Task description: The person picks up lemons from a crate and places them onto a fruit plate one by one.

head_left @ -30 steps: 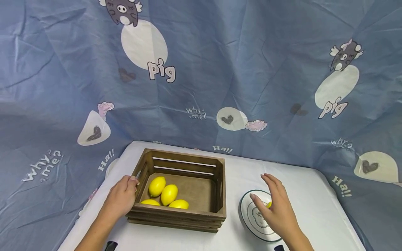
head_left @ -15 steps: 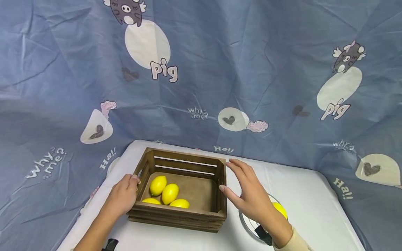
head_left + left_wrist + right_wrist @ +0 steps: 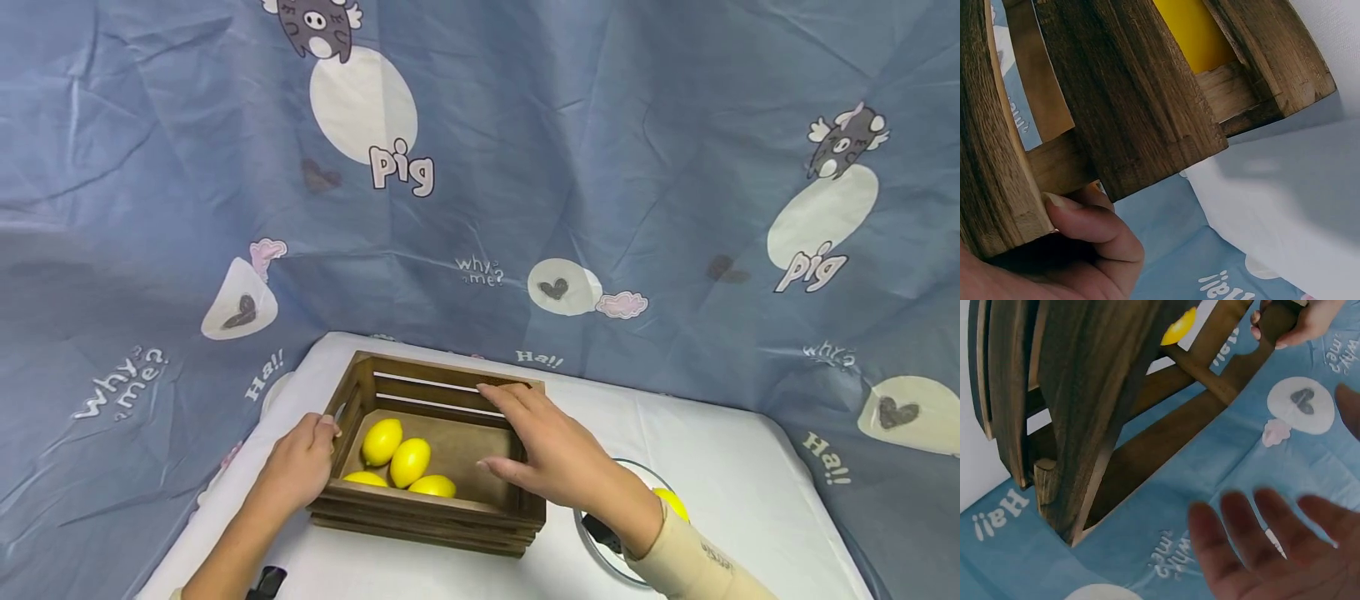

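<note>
A dark wooden crate (image 3: 517, 417) stands on the white table and holds several yellow lemons (image 3: 408, 461). My left hand (image 3: 300, 467) grips the crate's left wall, thumb over its top edge; the left wrist view shows the thumb (image 3: 1085, 222) against the crate wood (image 3: 1122, 106). Over the crate's right side hovers my right hand (image 3: 540, 450), fingers straight and spread, holding nothing. In the right wrist view the fingers (image 3: 1260, 550) are spread beside the crate slats (image 3: 1085, 419). One more lemon (image 3: 670, 502) lies on a round plate (image 3: 607, 558) to the right, partly hidden by my forearm.
The white table (image 3: 720, 475) runs on to the right of the plate. A blue printed cloth (image 3: 525, 167) hangs close behind and drapes around both sides. A small dark object (image 3: 262, 581) lies at the near table edge.
My right hand has left the plate, uncovering the lemon on it, and moved left over the crate's right side. The left hand has kept its hold on the crate.
</note>
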Demonstrator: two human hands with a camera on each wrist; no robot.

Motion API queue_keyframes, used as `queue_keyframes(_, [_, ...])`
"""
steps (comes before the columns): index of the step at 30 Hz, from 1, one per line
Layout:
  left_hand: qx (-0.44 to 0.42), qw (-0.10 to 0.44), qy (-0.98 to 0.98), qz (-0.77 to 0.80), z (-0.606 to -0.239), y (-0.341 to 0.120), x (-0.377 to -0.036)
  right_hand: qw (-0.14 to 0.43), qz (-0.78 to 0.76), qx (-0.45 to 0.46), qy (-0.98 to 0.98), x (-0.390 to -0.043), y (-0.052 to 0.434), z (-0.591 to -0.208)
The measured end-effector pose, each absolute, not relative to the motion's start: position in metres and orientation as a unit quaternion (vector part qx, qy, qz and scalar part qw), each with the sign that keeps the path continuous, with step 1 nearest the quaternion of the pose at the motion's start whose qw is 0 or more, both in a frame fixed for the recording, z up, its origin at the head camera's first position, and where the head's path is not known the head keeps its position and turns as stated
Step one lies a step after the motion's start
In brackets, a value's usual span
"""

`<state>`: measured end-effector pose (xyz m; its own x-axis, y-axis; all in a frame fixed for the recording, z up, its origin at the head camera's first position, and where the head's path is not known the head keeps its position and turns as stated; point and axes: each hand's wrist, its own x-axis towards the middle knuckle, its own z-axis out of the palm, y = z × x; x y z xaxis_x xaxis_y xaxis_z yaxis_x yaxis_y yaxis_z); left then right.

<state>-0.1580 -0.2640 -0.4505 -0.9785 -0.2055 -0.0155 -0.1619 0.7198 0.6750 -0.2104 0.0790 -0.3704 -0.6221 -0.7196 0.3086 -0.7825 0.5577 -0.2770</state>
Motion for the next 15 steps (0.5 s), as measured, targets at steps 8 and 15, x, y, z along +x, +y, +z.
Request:
queue_keyframes(8, [0.101,0.026,-0.927,-0.359,-0.45,-0.263,-0.158,-0.005,0.18,0.437,-0.881,-0.221,0.075,-0.378])
queue_keyframes(15, [0.108,0.019,-0.929,-0.354,-0.447,-0.262,-0.158,-0.031,0.127,0.465,-0.876,-0.223,0.063,-0.368])
